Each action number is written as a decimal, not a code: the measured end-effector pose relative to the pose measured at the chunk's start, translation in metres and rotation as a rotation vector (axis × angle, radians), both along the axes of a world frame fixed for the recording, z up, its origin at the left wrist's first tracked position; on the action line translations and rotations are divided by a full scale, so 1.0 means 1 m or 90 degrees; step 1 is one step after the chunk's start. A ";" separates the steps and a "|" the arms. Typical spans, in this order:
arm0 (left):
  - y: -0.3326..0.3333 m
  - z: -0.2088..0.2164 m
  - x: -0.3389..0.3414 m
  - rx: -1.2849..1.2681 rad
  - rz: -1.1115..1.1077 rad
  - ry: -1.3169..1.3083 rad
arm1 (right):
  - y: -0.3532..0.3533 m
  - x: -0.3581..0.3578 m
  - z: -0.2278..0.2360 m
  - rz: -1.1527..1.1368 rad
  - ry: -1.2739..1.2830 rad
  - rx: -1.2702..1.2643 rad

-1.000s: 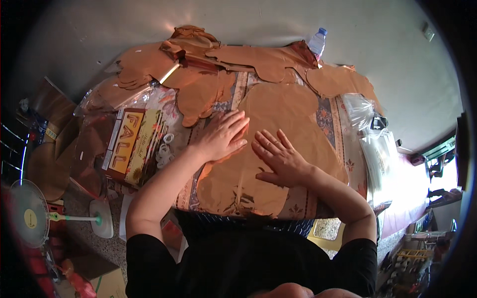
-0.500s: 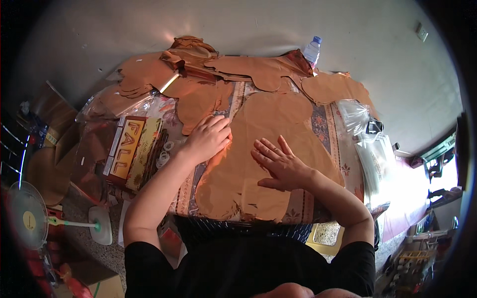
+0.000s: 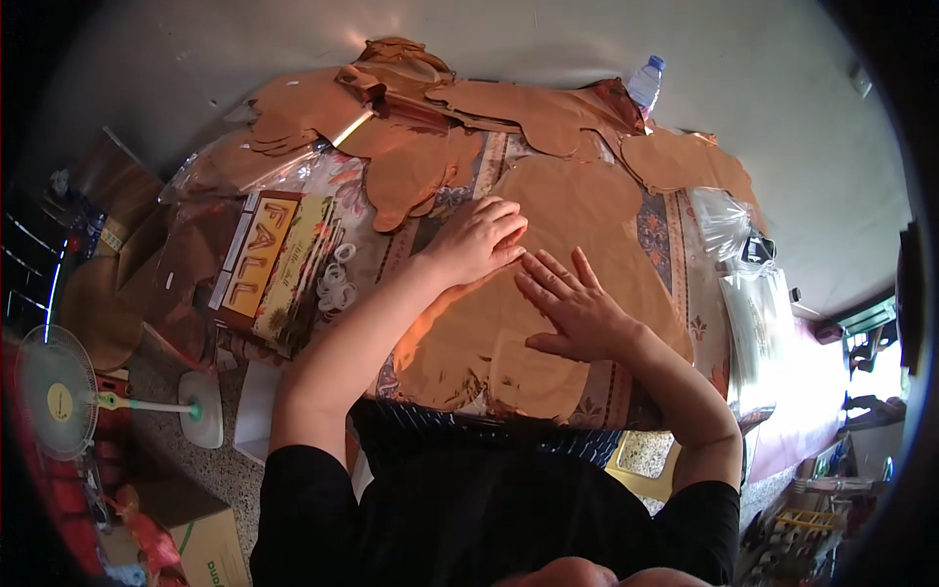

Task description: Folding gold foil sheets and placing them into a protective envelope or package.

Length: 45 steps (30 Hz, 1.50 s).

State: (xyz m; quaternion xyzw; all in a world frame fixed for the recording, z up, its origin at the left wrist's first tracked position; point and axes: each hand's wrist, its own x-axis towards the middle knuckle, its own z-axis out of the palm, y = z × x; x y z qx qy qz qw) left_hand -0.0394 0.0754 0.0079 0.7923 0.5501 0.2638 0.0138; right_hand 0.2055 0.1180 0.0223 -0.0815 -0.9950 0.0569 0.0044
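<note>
A large flat copper-coloured foil balloon [image 3: 572,210] lies uninflated in front of me on a flower-patterned tablecloth [image 3: 396,256]. My right hand [image 3: 579,305] rests palm down on its middle, fingers spread. Just left of it, my left hand [image 3: 481,240] is over the same foil with fingers curled together. Its fingertips point at the right hand's fingers, and what they may pinch is hidden. Creases and bright folds show in the foil below my left wrist and at the near edge.
More flat copper foil balloons [image 3: 533,112] lie along the back. At left are a stack of printed packs [image 3: 279,264] and white rings [image 3: 335,284]. Clear plastic sleeves [image 3: 753,313] lie right, a water bottle [image 3: 647,83] stands behind, and a fan [image 3: 59,391] is at lower left.
My left hand has moved right across the foil, toward my right hand, and its fingers are more curled. The right hand stays spread in about the same place. The whole view has shifted slightly.
</note>
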 end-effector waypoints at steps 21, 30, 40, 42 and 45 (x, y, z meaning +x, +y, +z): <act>-0.009 -0.001 0.001 -0.004 0.014 0.022 | 0.129 0.027 0.037 -0.405 0.184 -0.002; -0.008 -0.003 0.001 0.013 0.011 0.033 | 0.228 0.019 -0.010 -0.504 0.106 0.176; -0.008 -0.003 0.000 0.008 0.016 0.023 | 0.249 0.025 0.015 -0.625 0.167 -0.028; -0.008 0.001 0.000 -0.003 0.007 0.013 | 0.257 0.031 0.016 -0.636 0.143 -0.119; -0.007 -0.006 -0.002 0.042 -0.007 0.001 | 0.265 0.035 0.007 -0.584 0.314 -0.185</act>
